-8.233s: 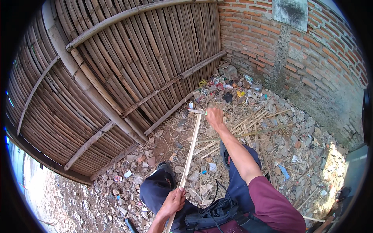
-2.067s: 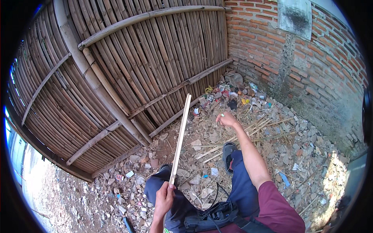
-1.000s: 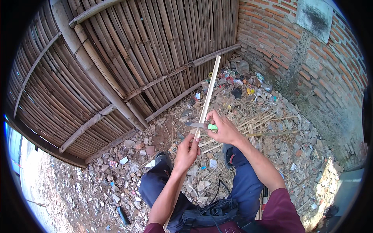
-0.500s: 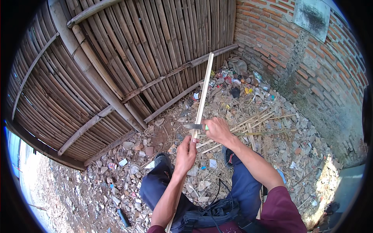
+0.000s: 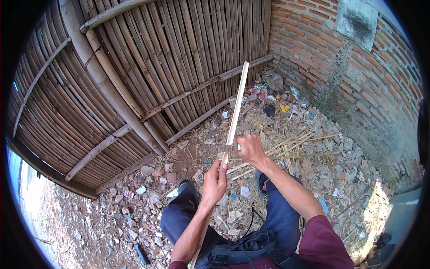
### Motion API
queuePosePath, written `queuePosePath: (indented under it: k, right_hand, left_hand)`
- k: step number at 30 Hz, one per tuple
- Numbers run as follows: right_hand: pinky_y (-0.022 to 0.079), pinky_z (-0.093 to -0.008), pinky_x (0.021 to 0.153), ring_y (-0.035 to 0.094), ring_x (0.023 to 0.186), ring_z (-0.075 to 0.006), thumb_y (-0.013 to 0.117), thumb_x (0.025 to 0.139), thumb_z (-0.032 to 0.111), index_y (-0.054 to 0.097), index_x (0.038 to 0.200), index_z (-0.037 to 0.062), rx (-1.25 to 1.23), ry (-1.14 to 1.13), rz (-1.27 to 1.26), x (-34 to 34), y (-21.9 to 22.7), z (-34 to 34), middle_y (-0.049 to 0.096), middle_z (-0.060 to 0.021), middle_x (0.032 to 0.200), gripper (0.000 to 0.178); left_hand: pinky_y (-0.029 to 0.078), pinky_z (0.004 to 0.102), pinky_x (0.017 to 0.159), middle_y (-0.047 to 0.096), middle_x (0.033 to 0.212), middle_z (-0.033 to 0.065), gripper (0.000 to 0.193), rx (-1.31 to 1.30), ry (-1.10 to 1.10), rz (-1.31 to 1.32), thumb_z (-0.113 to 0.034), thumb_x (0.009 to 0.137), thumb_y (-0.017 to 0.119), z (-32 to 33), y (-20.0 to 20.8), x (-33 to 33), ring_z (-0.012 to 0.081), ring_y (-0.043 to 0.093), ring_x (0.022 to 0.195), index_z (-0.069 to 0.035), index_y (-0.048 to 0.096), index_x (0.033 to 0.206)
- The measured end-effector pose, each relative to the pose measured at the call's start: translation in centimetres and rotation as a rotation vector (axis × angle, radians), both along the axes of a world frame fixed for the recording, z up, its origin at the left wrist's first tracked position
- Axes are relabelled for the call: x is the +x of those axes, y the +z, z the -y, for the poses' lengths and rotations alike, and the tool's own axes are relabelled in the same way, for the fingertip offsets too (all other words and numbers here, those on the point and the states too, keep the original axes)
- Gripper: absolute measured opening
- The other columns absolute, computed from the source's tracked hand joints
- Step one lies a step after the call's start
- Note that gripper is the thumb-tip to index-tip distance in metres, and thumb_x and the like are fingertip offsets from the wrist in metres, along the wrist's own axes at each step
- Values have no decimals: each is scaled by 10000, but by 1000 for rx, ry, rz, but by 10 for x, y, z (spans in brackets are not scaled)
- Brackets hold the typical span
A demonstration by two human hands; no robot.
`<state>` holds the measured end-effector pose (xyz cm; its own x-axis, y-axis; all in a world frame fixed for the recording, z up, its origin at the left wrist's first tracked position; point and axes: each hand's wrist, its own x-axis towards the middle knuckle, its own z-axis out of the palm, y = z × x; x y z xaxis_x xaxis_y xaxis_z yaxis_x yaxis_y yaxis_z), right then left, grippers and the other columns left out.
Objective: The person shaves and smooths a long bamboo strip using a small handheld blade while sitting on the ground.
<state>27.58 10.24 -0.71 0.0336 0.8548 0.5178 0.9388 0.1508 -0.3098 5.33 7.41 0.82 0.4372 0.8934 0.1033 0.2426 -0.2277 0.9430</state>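
Note:
A long, pale bamboo strip (image 5: 237, 107) slants up and away in front of me, its lower end running back along my left forearm. My left hand (image 5: 214, 183) is closed round the strip, thumb lying along it. Just above, my right hand (image 5: 249, 149) grips a knife, of which a bit of green handle shows by the fingers. The knife's blade (image 5: 229, 148) lies across the strip and touches it; its edge is blurred.
Several cut bamboo strips (image 5: 295, 144) lie on the rubble beyond my right knee. A bamboo slat wall (image 5: 192, 58) stands at left and ahead, a brick wall (image 5: 309, 49) at right. Litter (image 5: 268, 96) is heaped in their corner. A dark bottle-like object (image 5: 142, 253) lies lower left.
The knife blade has turned and now shows less of its flat side. The strip's far end has shifted slightly right. My left hand keeps its hold almost unmoved.

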Motion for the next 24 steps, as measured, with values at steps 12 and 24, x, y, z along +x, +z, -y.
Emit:
queuePosePath:
  k: [12,24]
  right_hand:
    - [563,-481,588,730,621,-345,650,781,73,781,819,75,31,-239,-188,41,4,-6,700,-207,650,136]
    - [574,-494,650,732,677,-415,656,747,69,775,785,17,1,-68,-157,53,10,2,696,-249,686,136]
  left_hand:
    - [389,335,557,488,627,9,298,-12,-29,-40,-266,1130,517,37,19,-8,103,469,587,-13,631,1022]
    - [412,315,579,499,645,4,281,-77,-72,-109,-241,1122,524,72,16,-25,92,473,611,6,619,1027]
